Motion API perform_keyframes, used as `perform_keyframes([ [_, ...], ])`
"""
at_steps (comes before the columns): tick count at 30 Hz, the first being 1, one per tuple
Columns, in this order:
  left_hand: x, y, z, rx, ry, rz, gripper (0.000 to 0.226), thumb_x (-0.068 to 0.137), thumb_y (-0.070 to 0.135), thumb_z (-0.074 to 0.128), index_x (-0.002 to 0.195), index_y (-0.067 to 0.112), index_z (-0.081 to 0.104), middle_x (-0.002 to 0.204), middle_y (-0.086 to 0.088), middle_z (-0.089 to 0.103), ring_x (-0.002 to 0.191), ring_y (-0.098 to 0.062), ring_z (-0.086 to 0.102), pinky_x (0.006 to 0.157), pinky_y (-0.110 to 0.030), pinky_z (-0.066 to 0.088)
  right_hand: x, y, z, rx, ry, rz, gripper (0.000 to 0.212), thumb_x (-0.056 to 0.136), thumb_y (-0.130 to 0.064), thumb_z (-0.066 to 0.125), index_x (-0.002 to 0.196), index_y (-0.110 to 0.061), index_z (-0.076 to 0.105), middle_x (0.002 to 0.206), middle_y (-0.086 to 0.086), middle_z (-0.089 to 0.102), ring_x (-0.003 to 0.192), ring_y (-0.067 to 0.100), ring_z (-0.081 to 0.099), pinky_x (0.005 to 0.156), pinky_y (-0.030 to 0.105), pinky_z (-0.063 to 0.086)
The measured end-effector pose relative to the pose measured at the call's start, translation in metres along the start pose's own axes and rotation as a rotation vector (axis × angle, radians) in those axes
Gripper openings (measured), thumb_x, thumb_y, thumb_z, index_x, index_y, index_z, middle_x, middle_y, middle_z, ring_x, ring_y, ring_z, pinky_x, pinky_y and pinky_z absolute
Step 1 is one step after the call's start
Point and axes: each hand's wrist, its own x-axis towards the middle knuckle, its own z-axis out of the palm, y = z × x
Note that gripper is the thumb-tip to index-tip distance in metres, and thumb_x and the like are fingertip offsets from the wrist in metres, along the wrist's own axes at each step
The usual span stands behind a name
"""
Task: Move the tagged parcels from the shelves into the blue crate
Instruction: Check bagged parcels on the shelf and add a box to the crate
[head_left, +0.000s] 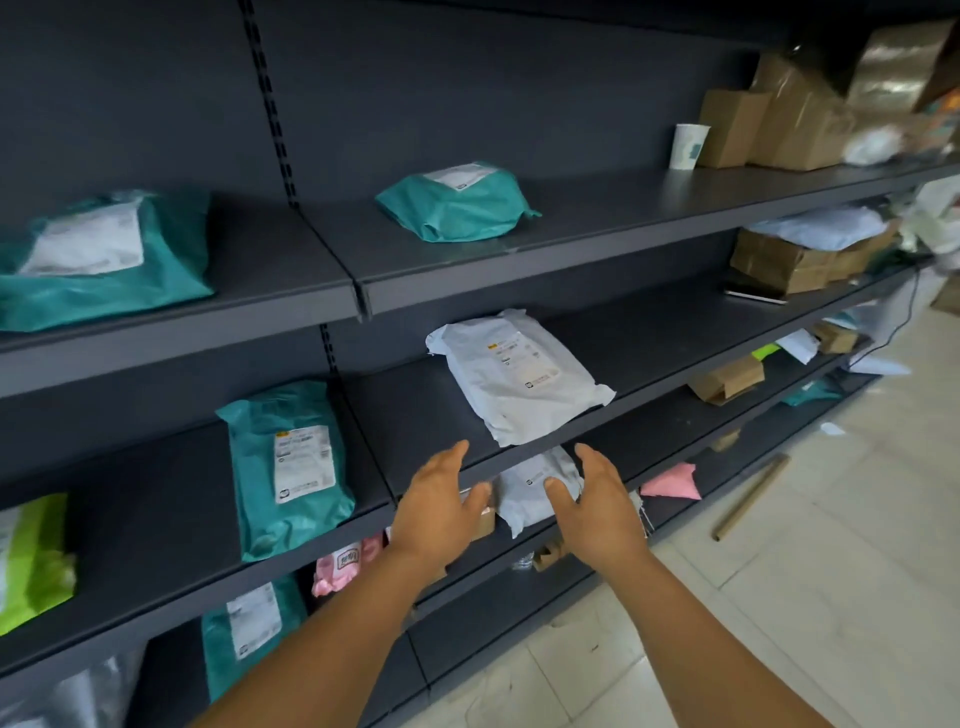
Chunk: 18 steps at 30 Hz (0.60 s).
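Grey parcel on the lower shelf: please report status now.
Left hand and right hand open, either side of grey parcel. Parcel not gripped, on lower shelf. Shelf edge above overhangs it.

1. On the top shelf (571, 228) one parcel (457, 202) lies mid-shelf, a paper cup (688, 146) and cardboard boxes (769, 124) to its right.
2. On the shelf below (649, 364) a flat parcel (519, 374) overhangs the front edge.
3. Left of it, past the upright, lies a labelled parcel (291, 467).
4. Both hands reach forward under the flat parcel, left hand (441, 509) and right hand (597, 504) either side of a lower parcel (535, 488).
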Motion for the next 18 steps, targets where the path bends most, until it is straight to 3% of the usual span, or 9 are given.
perform_keyframes([
  [10,0.122,-0.003,0.044,-0.131,-0.071,-0.082,0.068,0.094,0.035,0.056,0.151,0.022,0.022,0.153,-0.002,0.028,0.138,-0.016,0.033,0.107,-0.024,0.03,0.13,0.014,0.009,0.012,-0.117,0.057,0.074,0.093,-0.037,0.057,0.151,-0.015,0.018,0.159,0.003,0.013,0.145,0.018,0.02,0.114,0.031,0.024],
  [15,0.154,-0.008,0.069,-0.166,-0.079,-0.131,0.074,0.092,0.034,0.06,0.151,0.025,0.017,0.152,0.001,0.025,0.136,-0.015,0.036,0.096,-0.018,0.032,0.176,0.03,0.014,-0.091,-0.156,0.086,0.077,0.091,-0.043,0.058,0.151,-0.019,0.016,0.16,0.002,0.005,0.146,0.021,0.017,0.112,0.034,0.027],
  [18,0.167,-0.01,0.079,-0.163,-0.093,-0.188,0.078,0.091,0.034,0.061,0.152,0.026,0.014,0.155,0.001,0.018,0.138,-0.017,0.033,0.104,-0.024,0.034,0.2,0.043,0.016,-0.105,-0.173,0.091,0.08,0.088,-0.045,0.062,0.15,-0.019,0.019,0.158,0.003,0.006,0.143,0.026,0.024,0.113,0.038,0.032],
])
